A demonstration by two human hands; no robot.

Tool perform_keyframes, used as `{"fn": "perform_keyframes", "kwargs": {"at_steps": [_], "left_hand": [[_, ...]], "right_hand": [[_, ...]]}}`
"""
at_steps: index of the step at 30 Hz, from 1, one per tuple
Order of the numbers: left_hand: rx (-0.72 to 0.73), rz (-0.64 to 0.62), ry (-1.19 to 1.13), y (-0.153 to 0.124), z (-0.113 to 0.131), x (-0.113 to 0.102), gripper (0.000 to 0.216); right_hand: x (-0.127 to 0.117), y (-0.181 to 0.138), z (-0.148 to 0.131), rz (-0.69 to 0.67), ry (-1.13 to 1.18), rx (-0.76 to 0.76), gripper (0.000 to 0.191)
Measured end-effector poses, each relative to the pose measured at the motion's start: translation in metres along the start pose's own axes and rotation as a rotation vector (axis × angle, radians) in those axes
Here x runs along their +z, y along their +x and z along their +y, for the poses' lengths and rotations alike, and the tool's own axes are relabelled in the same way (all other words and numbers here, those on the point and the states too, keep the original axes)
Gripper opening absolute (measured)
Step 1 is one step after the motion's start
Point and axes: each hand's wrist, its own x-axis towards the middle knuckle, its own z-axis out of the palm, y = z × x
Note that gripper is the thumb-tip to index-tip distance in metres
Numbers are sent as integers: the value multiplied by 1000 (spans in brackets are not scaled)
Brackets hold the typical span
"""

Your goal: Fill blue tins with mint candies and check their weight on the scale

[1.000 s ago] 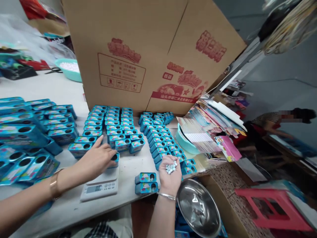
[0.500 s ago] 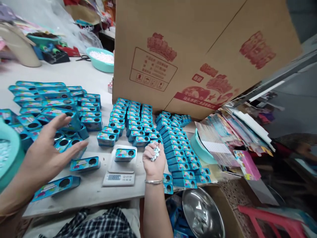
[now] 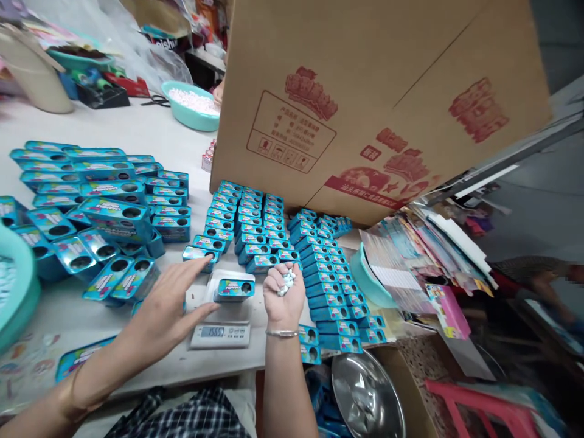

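Note:
A small blue box [image 3: 234, 290] with a round dark hole in its top stands on the white digital scale [image 3: 220, 334], whose display appears to read 1565. My left hand [image 3: 166, 310] reaches in from the left, thumb and fingers spread around nothing, just short of that box. To the right of the scale, my right hand [image 3: 283, 295] is curled palm up around a small heap of pale blue and white candies [image 3: 286, 283]. Rows of similar blue boxes [image 3: 328, 280] stand just beyond and beside it. Another blue box lies partly hidden under my left forearm.
A large cardboard carton [image 3: 383, 109] stands behind the rows. More blue boxes [image 3: 104, 176] are piled at the left, beside a turquoise basin [image 3: 22, 286]. Another turquoise bowl [image 3: 196, 118] of pale pieces sits farther back, with another person's hand [image 3: 219, 92] near it. A metal bowl [image 3: 367, 395] lies below the table edge.
My left hand has moved right, from near the piled boxes to beside the box on the scale. The display's number has changed. My right hand stays in place with its candies.

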Motion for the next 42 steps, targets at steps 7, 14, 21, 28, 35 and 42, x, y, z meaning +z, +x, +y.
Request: {"fn": "perform_keyframes", "kwargs": {"at_steps": [7,14,21,28,35,42], "left_hand": [[81,-174,139,24,10,46,60],[57,-220,113,30,13,65,54],[58,-224,207,32,8,57,43],[32,-183,-44,48,25,41,30],[226,-275,201,90,78,33,33],[250,-326,276,91,78,42,34]], "right_hand": [[9,7,15,139,24,-31,20],[0,12,15,52,63,53,19],[-14,8,1,170,100,2,18],[-33,-3,9,471,202,6,20],[-25,-4,14,444,256,49,21],[-28,-3,13,452,327,88,19]]}}
